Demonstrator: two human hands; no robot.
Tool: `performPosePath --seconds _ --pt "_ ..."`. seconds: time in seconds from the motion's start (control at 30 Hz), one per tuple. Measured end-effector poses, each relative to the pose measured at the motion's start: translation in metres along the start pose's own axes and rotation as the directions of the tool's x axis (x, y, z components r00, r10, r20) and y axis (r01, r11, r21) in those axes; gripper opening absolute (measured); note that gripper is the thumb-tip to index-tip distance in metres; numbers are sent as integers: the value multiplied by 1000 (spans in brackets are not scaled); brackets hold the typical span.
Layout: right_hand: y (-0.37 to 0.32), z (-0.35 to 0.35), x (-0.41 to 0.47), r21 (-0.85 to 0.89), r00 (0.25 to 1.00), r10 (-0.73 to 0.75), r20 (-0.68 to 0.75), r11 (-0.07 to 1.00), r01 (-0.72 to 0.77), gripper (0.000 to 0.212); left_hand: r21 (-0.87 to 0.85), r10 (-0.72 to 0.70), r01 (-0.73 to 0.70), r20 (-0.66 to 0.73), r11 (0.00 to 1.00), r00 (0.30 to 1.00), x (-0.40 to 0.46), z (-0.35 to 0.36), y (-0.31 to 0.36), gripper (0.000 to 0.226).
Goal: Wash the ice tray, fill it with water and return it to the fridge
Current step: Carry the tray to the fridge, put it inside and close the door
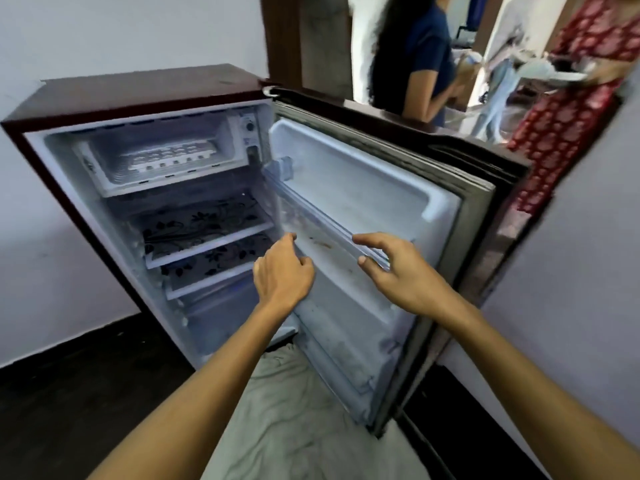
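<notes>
We're at the open fridge (pixel 145 109) w/ the ice tray (pixel 171 154) lying in the freezer box up top, untouched. Left hand (pixel 282 271) hangs loosely curled, holding nothing; right hand (pixel 398 271) is spread, fingertips near the door shelf rail (pixel 322 211). Looks like either the fetch or the finish, can't tell which. If fetching, next we reach up and in, slide the tray out level.

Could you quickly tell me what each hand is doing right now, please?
Left hand: loosely curled, holding nothing.
Right hand: open, fingers by the door shelf rail.
</notes>
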State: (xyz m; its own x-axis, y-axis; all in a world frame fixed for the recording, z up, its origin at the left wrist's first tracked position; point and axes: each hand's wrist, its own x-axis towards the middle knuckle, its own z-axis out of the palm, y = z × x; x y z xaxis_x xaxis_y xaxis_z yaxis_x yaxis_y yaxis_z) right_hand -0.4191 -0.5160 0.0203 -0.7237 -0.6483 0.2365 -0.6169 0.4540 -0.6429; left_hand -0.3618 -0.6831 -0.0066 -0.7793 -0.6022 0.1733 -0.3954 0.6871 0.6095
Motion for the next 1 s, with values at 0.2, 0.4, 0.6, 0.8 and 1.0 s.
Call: performPosePath --seconds 0.2,0.4,0.6,0.8,1.0 --pt "41 -35 -65 -4 997 66 -45 998 -66 37 -15 3 -2 58 1000 998 -51 26 40 53" --pt "85 -61 -91 20 975 201 -90 980 -200 40 -16 -18 20 88 1000 996 -86 46 66 54" --pt "115 -69 -89 115 926 364 -97 929 -353 55 -13 -63 65 113 998 992 -104 62 79 55" --pt "116 -60 -75 208 931 361 -59 916 -343 66 -12 -73 76 128 997 989 -111 74 87 56" --pt "119 -59 -75 233 929 358 -91 915 -330 70 -19 -87 91 135 996 987 -116 87 87 56"
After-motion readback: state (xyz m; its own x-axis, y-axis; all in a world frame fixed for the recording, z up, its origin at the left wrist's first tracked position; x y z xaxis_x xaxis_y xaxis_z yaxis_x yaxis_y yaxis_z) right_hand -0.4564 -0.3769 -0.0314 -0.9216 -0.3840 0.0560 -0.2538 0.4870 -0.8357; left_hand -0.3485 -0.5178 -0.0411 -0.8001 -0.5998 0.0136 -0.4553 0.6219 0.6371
